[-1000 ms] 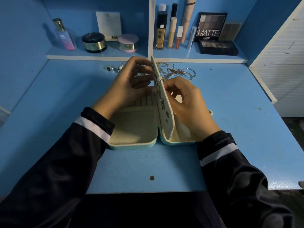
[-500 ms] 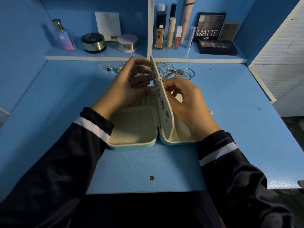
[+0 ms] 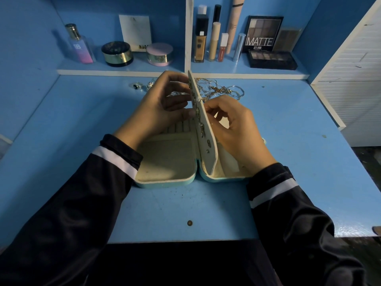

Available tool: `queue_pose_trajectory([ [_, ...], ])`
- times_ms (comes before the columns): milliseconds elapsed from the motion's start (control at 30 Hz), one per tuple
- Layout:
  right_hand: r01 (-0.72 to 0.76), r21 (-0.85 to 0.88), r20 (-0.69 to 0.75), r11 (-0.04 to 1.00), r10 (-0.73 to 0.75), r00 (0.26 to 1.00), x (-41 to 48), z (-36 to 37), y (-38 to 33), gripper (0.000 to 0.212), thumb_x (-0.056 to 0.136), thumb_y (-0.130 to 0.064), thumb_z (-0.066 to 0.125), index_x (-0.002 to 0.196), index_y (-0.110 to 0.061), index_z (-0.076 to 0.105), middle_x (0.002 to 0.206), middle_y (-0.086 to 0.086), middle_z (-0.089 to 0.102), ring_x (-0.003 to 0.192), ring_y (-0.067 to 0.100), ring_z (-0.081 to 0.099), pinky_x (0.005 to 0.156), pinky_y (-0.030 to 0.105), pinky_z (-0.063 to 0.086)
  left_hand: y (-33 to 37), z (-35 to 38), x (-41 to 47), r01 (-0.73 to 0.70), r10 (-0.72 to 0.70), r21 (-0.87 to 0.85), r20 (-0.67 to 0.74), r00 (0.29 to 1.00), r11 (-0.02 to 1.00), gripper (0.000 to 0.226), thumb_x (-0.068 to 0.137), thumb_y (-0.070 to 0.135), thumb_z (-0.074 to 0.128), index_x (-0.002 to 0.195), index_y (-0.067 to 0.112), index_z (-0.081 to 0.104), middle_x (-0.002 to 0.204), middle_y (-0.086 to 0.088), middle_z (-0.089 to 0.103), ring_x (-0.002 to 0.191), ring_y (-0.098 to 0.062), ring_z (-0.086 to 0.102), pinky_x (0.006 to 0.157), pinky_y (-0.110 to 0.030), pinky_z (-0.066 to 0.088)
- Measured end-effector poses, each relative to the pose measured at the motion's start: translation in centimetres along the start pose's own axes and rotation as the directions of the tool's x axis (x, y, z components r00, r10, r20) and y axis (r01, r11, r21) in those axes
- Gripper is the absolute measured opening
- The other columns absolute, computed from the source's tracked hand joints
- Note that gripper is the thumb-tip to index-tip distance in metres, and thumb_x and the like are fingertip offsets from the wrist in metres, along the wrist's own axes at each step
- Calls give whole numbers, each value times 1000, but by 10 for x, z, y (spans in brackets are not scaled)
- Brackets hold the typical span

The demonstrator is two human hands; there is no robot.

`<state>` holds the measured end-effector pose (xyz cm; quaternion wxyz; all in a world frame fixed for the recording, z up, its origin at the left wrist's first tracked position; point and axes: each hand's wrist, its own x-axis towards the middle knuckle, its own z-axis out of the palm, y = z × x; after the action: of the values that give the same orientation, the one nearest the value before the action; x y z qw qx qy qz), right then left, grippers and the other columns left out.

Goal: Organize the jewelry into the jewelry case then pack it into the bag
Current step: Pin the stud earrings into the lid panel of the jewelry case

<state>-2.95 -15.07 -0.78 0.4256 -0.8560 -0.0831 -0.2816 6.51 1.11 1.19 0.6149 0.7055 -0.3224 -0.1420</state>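
Left hand: fingers curled, thumb tip and fingertips on the left face of the hinged panel, holding it upright. Right hand: fingers curled against the panel's right face; whether they pinch anything there cannot be told, as the panel hides the fingertips. Both sleeves dark with a white stripe.

Jewelry case: lying open and flat on the blue desk, teal shell, cream lining. The left half shows ring slots at the back and a bare tray in front. The panel stands at the hinge line between the halves. Small earrings sit in a row down its left face.

Loose on the desk behind the case: a ring at left, a tangle of chains at right, just beyond the panel's top.

Shelf, left bay: perfume bottle, dark jar, pink jar. Right bay: foundation bottle, MATTE palette.
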Motion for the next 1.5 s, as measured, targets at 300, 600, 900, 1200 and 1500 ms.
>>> queue_pose_trajectory([
  [300, 29, -51, 15, 998, -28, 999, 0, 1, 0, 8, 89, -2, 59, 92, -6, 66, 84, -7, 58, 75, 10, 52, 69, 15, 41, -4, -1, 2, -7, 8, 33, -5, 1000, 999, 51, 79, -6, 69, 112, 26, 46, 112, 1, 57, 102, -1, 66, 88, -23, 55],
  [600, -41, 52, 23, 998, 40, 999, 0, -3, 1, 8, 89, 0, 63, 96, -2, 67, 90, 0, 65, 82, 15, 59, 76, 22, 48, -3, 1, 0, -24, 24, 4, 25, 999, 1000, 54, 68, 19, 73, 115, 26, 47, 112, 0, 58, 105, -6, 65, 93, -28, 55],
  [900, -149, 309, -69, 939, 179, 981, 6, -22, -16, 20, 96, -10, 59, 114, -6, 66, 109, 1, 70, 99, 11, 65, 88, 23, 49, -1, 4, -1, -27, 28, -27, 39, 999, 999, 53, 69, 19, 73, 116, 26, 50, 110, 4, 60, 105, -2, 65, 93, -25, 52],
  [1200, -113, 208, 63, 972, 102, 993, 14, -44, -29, 32, 96, -22, 59, 127, -16, 60, 128, 0, 63, 121, 11, 57, 103, 38, 47, 5, 7, 1, -33, 28, 64, 73, 997, 997, 54, 76, 19, 74, 125, 27, 52, 122, 0, 60, 115, -8, 62, 104, -29, 48],
  [1500, -179, 82, 149, 980, 165, 975, 6, -64, -20, 34, 96, -33, 58, 128, -22, 62, 139, -11, 55, 131, 1, 46, 112, 39, 39, 4, 17, 5, -38, 20, 128, 137, 990, 991, 53, 77, 31, 71, 125, 41, 52, 126, 17, 59, 119, 1, 57, 100, -22, 48],
])
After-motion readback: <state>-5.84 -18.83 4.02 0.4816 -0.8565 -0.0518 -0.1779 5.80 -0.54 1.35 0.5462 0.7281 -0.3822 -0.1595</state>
